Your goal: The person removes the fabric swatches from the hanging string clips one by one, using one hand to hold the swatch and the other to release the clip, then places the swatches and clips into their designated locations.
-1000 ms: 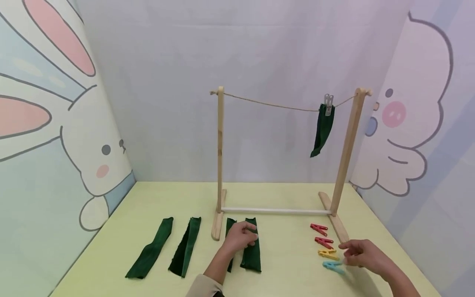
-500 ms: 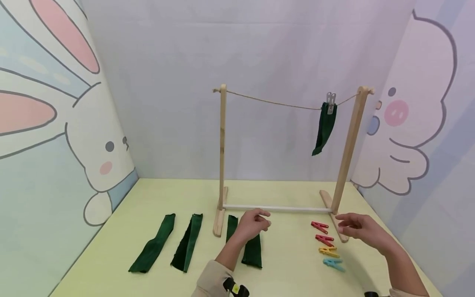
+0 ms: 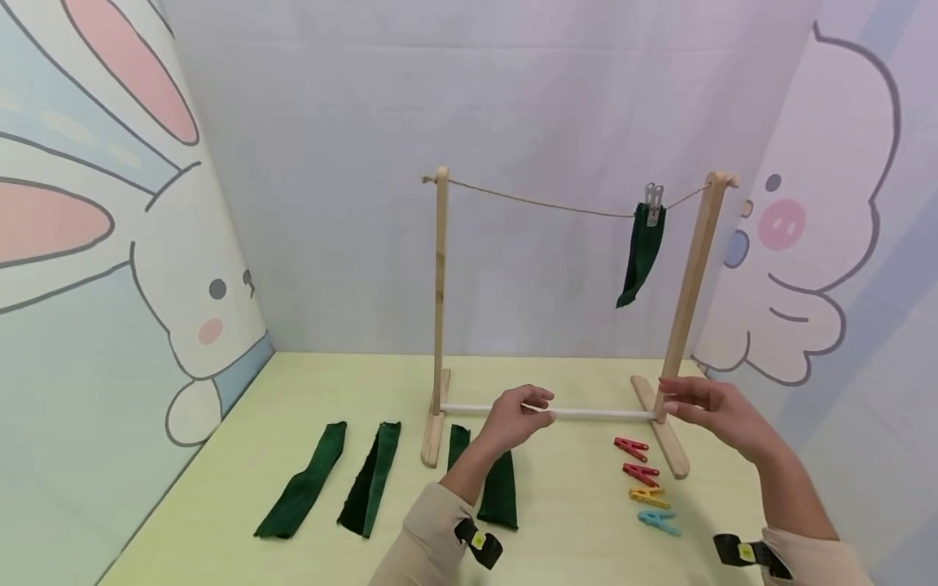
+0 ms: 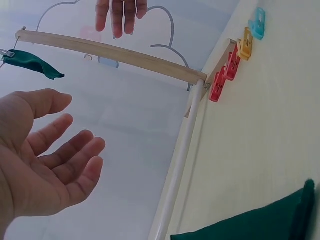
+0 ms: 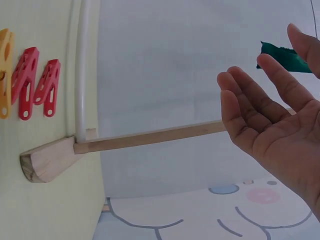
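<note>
My left hand (image 3: 516, 417) hovers above the table in front of the rack's white bottom bar (image 3: 586, 414), fingers loosely bent and nothing held. On the right, my right hand (image 3: 714, 411) is raised before the right wooden post (image 3: 689, 301); its palm looks bare in the right wrist view. A green cloth strip (image 3: 642, 256) hangs from the rope (image 3: 542, 203), pinned by a grey clothespin (image 3: 654, 205). Partly behind my left forearm lie two green strips, one of them this cloth strip (image 3: 501, 496). Below my right hand are two red clothespins (image 3: 641, 474), a yellow clothespin (image 3: 649, 497) and a blue clothespin (image 3: 659, 522).
Two more green cloth strips lie at the left, a creased strip (image 3: 304, 488) and a folded strip (image 3: 372, 480). The left post (image 3: 440, 293) stands on a wooden foot (image 3: 436, 431). Painted side walls and a pale back wall (image 3: 352, 203) enclose the table.
Both hands have risen and moved away from the table, the left from over the cloth strips, the right from beside the blue clothespin. The cloths and clothespins stay in place.
</note>
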{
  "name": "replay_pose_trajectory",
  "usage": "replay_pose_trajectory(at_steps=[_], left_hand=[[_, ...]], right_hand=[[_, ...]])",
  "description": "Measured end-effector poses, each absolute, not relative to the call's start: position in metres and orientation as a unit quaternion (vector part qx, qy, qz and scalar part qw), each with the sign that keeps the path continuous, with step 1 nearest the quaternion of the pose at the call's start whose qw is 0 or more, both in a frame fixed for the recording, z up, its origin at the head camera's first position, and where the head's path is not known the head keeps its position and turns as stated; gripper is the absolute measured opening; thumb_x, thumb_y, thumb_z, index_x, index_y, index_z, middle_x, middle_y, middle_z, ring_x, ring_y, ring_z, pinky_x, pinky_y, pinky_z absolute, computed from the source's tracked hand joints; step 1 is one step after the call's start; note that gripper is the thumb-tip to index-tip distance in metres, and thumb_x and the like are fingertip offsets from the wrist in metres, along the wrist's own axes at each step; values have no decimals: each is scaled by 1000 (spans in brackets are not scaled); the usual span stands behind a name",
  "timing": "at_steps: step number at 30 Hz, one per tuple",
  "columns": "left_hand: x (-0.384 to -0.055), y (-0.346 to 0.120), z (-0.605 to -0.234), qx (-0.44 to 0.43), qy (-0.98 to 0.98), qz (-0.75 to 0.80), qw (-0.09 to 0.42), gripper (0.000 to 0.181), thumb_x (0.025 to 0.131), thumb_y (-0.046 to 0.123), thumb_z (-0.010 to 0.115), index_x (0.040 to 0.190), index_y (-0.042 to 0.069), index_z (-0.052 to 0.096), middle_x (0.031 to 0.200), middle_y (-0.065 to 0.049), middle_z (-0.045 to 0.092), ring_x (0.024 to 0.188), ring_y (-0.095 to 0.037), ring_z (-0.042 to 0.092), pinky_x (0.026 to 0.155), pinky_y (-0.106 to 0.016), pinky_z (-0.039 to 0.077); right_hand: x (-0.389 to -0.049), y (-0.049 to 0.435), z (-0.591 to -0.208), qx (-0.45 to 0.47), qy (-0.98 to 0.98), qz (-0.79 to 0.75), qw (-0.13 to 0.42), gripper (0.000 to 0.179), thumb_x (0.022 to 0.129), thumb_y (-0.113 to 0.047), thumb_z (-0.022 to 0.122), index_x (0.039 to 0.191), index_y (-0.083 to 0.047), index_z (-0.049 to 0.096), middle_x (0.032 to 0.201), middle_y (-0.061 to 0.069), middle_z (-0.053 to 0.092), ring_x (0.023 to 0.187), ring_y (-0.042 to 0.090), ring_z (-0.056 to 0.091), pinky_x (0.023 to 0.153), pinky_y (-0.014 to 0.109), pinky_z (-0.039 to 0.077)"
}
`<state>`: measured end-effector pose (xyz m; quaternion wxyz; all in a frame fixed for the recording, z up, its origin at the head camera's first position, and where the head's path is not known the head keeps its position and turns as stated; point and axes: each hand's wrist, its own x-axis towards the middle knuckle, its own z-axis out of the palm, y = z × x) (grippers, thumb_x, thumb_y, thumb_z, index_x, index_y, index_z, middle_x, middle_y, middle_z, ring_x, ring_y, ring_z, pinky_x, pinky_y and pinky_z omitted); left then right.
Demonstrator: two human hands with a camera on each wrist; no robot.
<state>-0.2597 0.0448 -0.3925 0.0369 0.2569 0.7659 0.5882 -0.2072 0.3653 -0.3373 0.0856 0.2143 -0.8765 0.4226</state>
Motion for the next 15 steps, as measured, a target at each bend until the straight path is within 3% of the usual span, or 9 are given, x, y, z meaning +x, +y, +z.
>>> replay_pose_trajectory(at_steps=[8,15], left_hand=[[-265,59,-372,264,760,593,24,26,88,20,65,113,14,64,104,3,63,93,-14,60,73,-26,49],[-271,71,-357,263,759,596,3,25,87,21,66,112,16,65,103,5,63,92,-10,59,72,-25,48]], right_hand=[[-215,366,-312,213,-875,415,133,38,92,-8,59,125,8,50,114,-12,59,96,-2,58,75,16,47],[-225,366,-294,212,-864,426,165,39,92,-6,57,128,6,48,116,-15,58,98,-1,58,77,13,45]])
